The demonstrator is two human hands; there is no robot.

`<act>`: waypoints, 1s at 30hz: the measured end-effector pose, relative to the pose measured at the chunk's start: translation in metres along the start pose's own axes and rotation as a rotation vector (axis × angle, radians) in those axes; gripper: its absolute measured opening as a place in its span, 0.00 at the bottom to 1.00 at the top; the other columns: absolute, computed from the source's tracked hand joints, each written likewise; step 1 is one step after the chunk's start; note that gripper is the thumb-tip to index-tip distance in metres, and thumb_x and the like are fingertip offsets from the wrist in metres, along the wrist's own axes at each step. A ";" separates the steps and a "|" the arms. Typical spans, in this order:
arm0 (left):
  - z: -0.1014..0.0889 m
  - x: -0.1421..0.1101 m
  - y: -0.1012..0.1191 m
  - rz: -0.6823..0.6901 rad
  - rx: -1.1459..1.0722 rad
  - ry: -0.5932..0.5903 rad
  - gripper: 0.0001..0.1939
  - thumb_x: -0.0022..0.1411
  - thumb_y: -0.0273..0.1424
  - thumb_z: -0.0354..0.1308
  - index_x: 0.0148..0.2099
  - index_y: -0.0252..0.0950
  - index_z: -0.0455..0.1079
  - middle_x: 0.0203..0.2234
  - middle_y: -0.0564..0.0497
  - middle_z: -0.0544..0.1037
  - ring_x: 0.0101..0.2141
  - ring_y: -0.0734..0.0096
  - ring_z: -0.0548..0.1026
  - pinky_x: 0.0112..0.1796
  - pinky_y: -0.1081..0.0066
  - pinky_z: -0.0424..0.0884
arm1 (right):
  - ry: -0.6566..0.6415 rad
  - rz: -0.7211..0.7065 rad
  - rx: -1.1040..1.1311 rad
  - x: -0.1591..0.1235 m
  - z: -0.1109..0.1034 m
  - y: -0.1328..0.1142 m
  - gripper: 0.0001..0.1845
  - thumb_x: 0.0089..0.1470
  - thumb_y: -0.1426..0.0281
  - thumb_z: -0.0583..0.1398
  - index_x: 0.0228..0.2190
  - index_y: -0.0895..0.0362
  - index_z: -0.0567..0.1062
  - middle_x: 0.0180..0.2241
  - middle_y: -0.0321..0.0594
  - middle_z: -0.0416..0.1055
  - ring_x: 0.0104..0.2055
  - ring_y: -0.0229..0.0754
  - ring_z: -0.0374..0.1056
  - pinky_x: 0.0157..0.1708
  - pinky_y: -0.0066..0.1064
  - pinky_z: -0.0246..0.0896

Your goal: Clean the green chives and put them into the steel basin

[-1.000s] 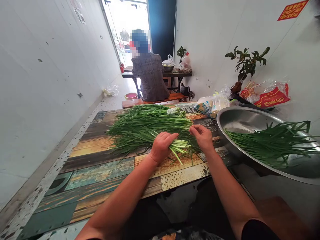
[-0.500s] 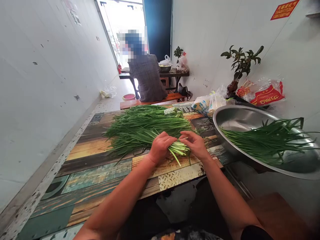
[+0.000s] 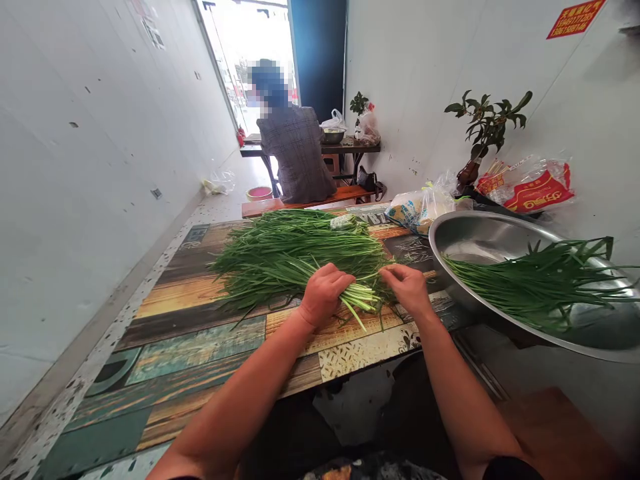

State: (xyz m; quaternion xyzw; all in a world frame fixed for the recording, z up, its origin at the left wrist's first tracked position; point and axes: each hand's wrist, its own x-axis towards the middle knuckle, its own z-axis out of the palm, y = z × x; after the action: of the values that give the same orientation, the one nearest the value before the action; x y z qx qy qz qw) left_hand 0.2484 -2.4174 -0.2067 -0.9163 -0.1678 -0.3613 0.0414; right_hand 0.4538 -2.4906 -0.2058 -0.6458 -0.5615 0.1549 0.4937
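Note:
My left hand (image 3: 326,291) is closed around a bunch of garlic chives (image 3: 361,297), whose pale stem ends stick out to the right. To the right of those ends, my right hand (image 3: 407,287) pinches with thumb and forefinger; a thin strand seems to run from the pinch toward the bunch. A large pile of garlic chives (image 3: 290,243) lies on the table just beyond my left hand, leaves pointing left. More long chives (image 3: 540,287) rest in a wide steel basin (image 3: 480,233) to the right, some leaves hanging over its rim.
The table (image 3: 200,340) has a patchwork wood-pattern top. Plastic bags (image 3: 420,207), a potted plant (image 3: 485,127) and a red package (image 3: 537,193) stand behind the basin. Farther off, a person (image 3: 297,153) sits on a bench (image 3: 350,193) with their back toward me.
My right hand has moved to the right, away from the stem ends, and its fingers have closed into a pinch. My left hand keeps hold of the bunch in nearly the same place.

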 end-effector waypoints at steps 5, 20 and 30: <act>-0.001 -0.001 0.000 0.014 0.054 -0.053 0.15 0.68 0.31 0.43 0.41 0.36 0.72 0.28 0.48 0.76 0.31 0.68 0.68 0.35 0.68 0.65 | 0.168 -0.023 -0.286 0.003 -0.005 0.005 0.17 0.55 0.67 0.53 0.40 0.60 0.78 0.38 0.49 0.76 0.39 0.48 0.71 0.41 0.36 0.62; -0.002 0.001 0.001 0.084 0.074 0.009 0.13 0.68 0.31 0.45 0.40 0.34 0.71 0.27 0.49 0.76 0.29 0.70 0.66 0.35 0.69 0.66 | -0.230 -0.445 -0.369 0.002 0.007 -0.011 0.09 0.56 0.67 0.60 0.33 0.56 0.80 0.31 0.42 0.77 0.35 0.43 0.67 0.36 0.33 0.61; 0.003 0.001 0.003 0.046 -0.004 0.042 0.14 0.68 0.33 0.46 0.39 0.34 0.71 0.27 0.49 0.77 0.28 0.70 0.67 0.33 0.68 0.66 | 0.025 0.198 0.472 -0.006 0.026 -0.008 0.15 0.44 0.57 0.65 0.23 0.58 0.79 0.19 0.33 0.69 0.22 0.34 0.60 0.23 0.28 0.53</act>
State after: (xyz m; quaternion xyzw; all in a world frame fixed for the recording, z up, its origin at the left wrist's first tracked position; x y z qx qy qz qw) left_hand 0.2518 -2.4198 -0.2078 -0.9122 -0.1449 -0.3797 0.0515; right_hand 0.4277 -2.4850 -0.2135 -0.5665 -0.4375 0.3212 0.6200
